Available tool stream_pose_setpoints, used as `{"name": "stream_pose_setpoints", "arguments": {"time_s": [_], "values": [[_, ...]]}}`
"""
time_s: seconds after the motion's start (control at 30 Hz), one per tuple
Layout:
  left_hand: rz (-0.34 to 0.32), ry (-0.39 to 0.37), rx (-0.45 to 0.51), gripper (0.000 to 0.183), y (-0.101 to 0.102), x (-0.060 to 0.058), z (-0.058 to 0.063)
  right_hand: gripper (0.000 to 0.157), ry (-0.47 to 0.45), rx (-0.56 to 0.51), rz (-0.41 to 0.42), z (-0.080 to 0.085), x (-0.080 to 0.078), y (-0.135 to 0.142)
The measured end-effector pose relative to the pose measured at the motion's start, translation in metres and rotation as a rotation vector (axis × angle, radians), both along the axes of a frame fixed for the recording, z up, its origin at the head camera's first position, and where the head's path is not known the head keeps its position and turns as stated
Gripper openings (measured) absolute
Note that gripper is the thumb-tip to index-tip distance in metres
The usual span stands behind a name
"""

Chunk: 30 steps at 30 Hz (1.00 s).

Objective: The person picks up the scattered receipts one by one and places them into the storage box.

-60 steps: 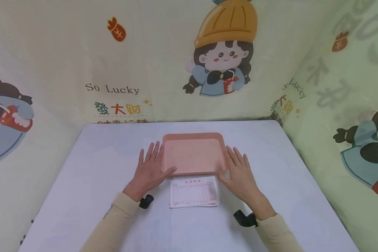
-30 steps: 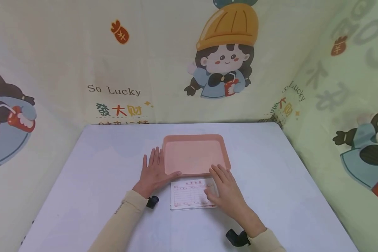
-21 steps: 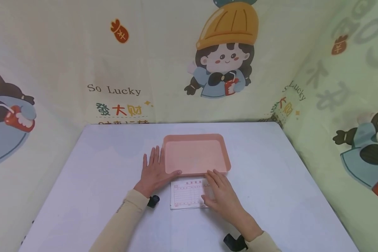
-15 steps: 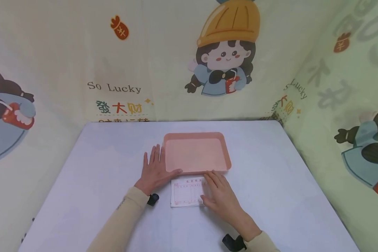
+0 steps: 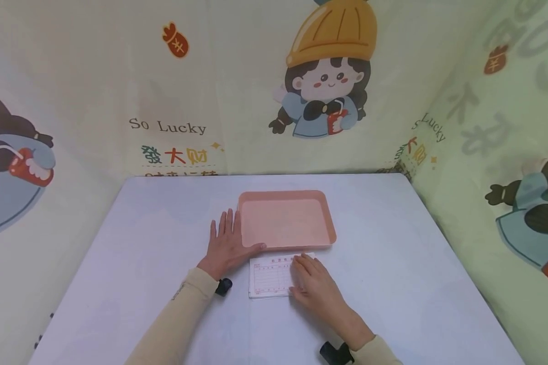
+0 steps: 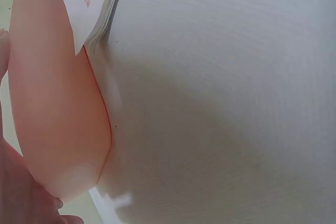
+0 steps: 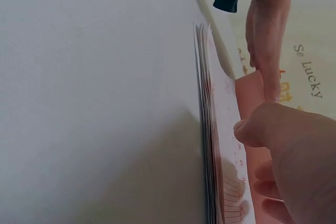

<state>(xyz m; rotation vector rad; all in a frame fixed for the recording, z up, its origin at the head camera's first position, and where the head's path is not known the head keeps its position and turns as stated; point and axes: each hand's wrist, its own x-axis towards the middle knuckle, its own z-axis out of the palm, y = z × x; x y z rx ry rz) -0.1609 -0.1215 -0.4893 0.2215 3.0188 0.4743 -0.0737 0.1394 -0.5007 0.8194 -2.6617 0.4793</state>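
Observation:
A shallow pink tray (image 5: 286,220) lies on the table, with my left hand (image 5: 226,249) at its left side. The left fingers point away along that side, and the thumb reaches over the tray's near-left corner. Just in front of the tray is a stack of receipt forms (image 5: 270,280) printed in red lines. My right hand (image 5: 318,288) is over the right part of the stack, hiding it, fingers a little bent. In the right wrist view the thumb and fingers hang apart above the loose-edged sheets (image 7: 231,140). In the left wrist view the stack's corner overlaps the tray (image 6: 58,103).
The white tabletop (image 5: 164,218) runs back to a cream cloth wall (image 5: 237,91) with cartoon prints. A patterned cloth also stands along the right side (image 5: 461,192). A black wrist camera (image 5: 335,352) sits beneath my right wrist.
My right hand has left the tray's right side and moved left and nearer, over the forms. The left hand stays by the tray, its thumb now further over the near corner.

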Motion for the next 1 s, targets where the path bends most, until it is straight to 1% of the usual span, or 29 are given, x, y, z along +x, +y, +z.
{"name": "stream_pose_setpoints", "arguments": {"time_s": [0.2, 0.4, 0.63, 0.73, 1.0], "values": [[-0.004, 0.003, -0.003, 0.123, -0.0008, 0.0, -0.0001, 0.051, 0.004, 0.035, 0.035, -0.0018, 0.0031, -0.0023], [-0.003, 0.02, 0.004, 0.122, 0.0003, 0.0005, 0.0019, 0.049, -0.024, 0.085, 0.031, -0.001, 0.0056, -0.0038], [0.003, 0.001, -0.018, 0.122, 0.0008, 0.0005, 0.0035, 0.035, -0.052, 0.118, 0.028, -0.0006, 0.0064, -0.0064], [0.002, 0.01, -0.011, 0.122, 0.001, -0.0001, 0.0038, 0.031, -0.059, 0.14, 0.029, 0.0011, 0.0065, -0.0071], [0.0, -0.003, -0.023, 0.121, 0.0011, 0.0003, 0.0037, 0.025, -0.088, 0.163, 0.039, 0.0063, 0.0072, -0.008]]}}
